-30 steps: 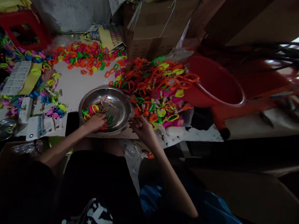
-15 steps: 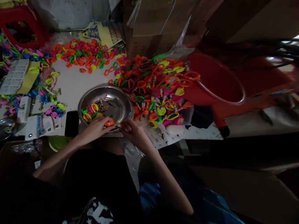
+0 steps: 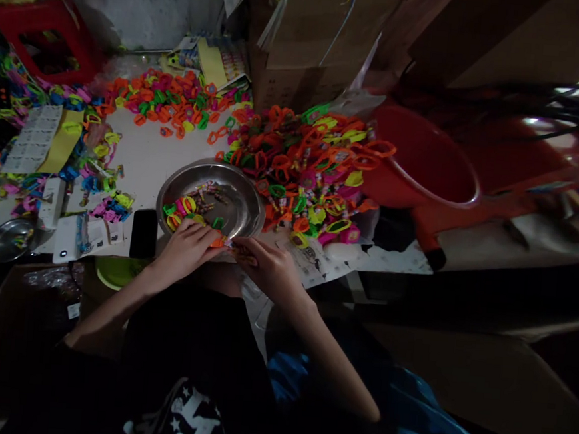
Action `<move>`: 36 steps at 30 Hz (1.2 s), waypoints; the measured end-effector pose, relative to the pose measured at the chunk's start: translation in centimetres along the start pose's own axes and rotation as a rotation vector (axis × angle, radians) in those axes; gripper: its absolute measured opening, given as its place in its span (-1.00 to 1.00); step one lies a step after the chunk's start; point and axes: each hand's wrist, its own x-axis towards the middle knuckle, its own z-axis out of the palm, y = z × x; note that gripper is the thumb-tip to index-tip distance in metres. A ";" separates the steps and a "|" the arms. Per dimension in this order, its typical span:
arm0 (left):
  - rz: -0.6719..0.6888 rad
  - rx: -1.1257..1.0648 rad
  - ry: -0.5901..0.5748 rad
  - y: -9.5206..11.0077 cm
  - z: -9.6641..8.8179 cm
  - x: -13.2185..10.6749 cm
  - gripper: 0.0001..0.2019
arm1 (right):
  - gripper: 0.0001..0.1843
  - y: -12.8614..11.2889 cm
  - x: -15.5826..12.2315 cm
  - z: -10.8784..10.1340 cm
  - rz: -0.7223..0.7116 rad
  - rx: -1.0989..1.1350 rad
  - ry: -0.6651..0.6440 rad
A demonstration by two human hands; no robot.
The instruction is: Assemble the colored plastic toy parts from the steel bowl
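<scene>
Bringing both hands together at the near rim of a metal bowl (image 3: pixel 244 208), the person holds an orange piece (image 3: pixel 217 243) close to a patterned tip.

The left hand (image 3: pixel 187 248), down in the bowl a second ago, has come up to the rim, fingers closed on the orange piece; the right hand (image 3: pixel 269 267) has moved in to meet it, gripping a bunch of small patterned pieces (image 3: pixel 244 257). The work seems to have passed from picking up to handling both parts together; whether they are joined is too small to tell. Beyond the grip, loose bright pieces (image 3: pixel 189 204) lie in the bowl; farther right is a colourful heap (image 3: pixel 318 172).
</scene>
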 end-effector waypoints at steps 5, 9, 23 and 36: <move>0.031 0.068 0.041 0.2 -0.3 -0.3 -0.76 | -0.67 -0.6 0.0 -0.2 -0.076 -0.149 -0.005; 0.027 0.090 0.027 0.3 -0.6 -0.3 -0.75 | -0.64 -1.1 -0.1 -0.3 -0.101 -0.301 -0.008; 0.021 0.018 -0.171 0.7 -0.9 -0.8 -0.77 | -0.69 -1.5 0.1 -0.4 -0.103 -0.274 -0.268; 0.031 -0.523 -0.479 -1.1 2.9 -1.7 -0.72 | -0.94 1.9 -0.2 -0.2 0.067 0.269 -0.777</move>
